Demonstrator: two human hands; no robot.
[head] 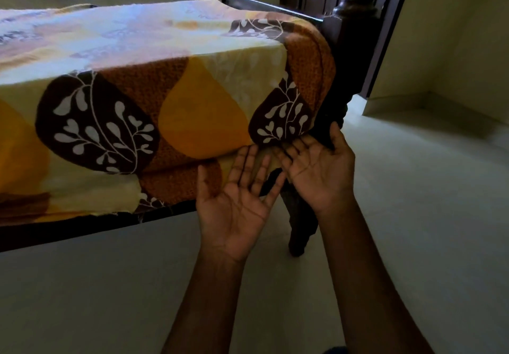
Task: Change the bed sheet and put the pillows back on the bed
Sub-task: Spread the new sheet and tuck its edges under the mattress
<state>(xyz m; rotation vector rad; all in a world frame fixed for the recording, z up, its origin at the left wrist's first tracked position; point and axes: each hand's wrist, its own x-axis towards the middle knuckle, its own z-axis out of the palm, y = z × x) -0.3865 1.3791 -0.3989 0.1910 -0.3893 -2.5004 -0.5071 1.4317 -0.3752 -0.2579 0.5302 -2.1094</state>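
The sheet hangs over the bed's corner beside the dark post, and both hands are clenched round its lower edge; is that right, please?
Not quite. The head view shows the left hand and right hand open, palms up, fingers straight, with fingertips at the lower edge, not clenched round it. The sheet does hang over the corner beside the dark post.
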